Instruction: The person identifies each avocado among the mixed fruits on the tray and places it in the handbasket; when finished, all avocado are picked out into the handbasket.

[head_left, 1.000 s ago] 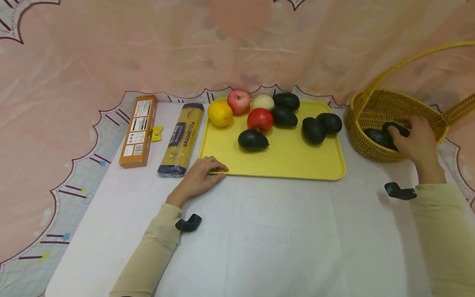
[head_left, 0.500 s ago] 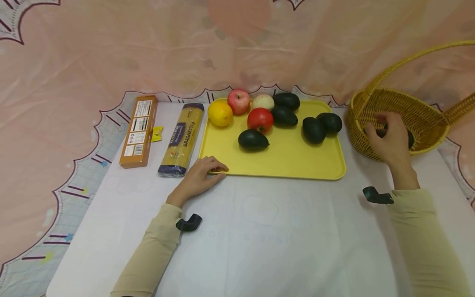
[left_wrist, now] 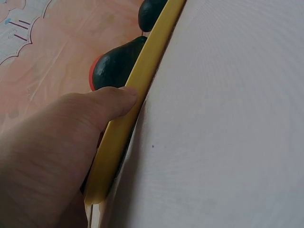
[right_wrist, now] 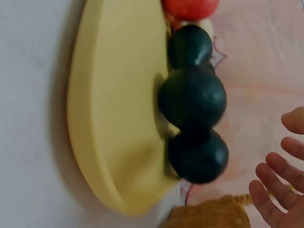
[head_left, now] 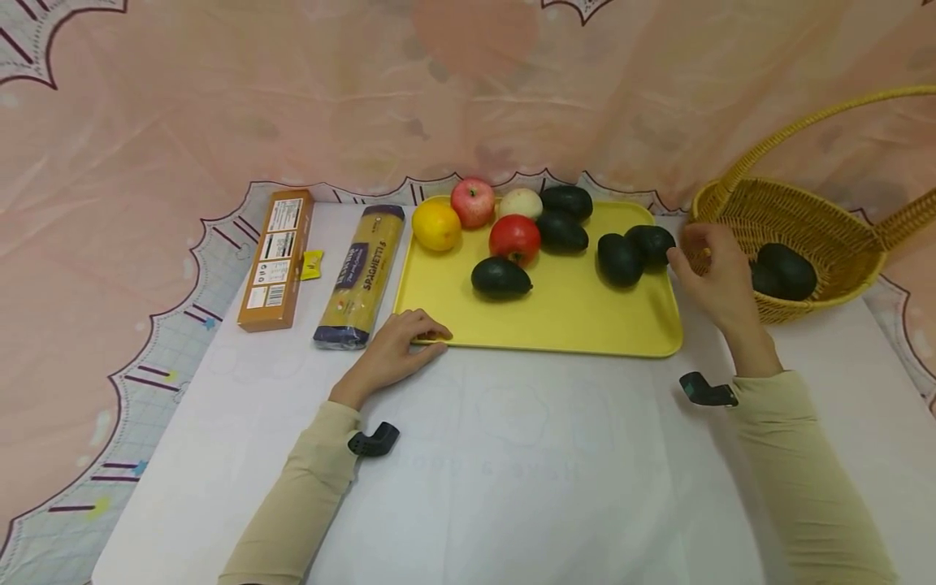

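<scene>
My left hand (head_left: 398,345) holds the front-left rim of the yellow tray (head_left: 563,329); in the left wrist view its thumb (left_wrist: 121,97) lies on that rim. My right hand (head_left: 720,280) hovers between the basket's left side and the tray's right edge, fingers spread and holding nothing in the right wrist view. Nearest to it are two touching dark green avocados (head_left: 651,246) at the tray's right end. Another avocado (head_left: 500,278) lies toward the tray's middle, beside a red tomato-like fruit (head_left: 514,238). Inside the wicker basket (head_left: 834,207) rest two more avocados (head_left: 790,272).
On the tray's back left are a yellow lemon-like fruit (head_left: 436,225), an apple (head_left: 473,201), a pale round item (head_left: 521,203) and more avocados (head_left: 563,232). Left of it lie a spaghetti pack (head_left: 360,276), a small yellow packet (head_left: 311,264) and a brown box (head_left: 276,260).
My right hand has let go of an avocado in the basket and moved left, out over the basket's side toward the tray. The left hand has stayed on the tray's rim.
</scene>
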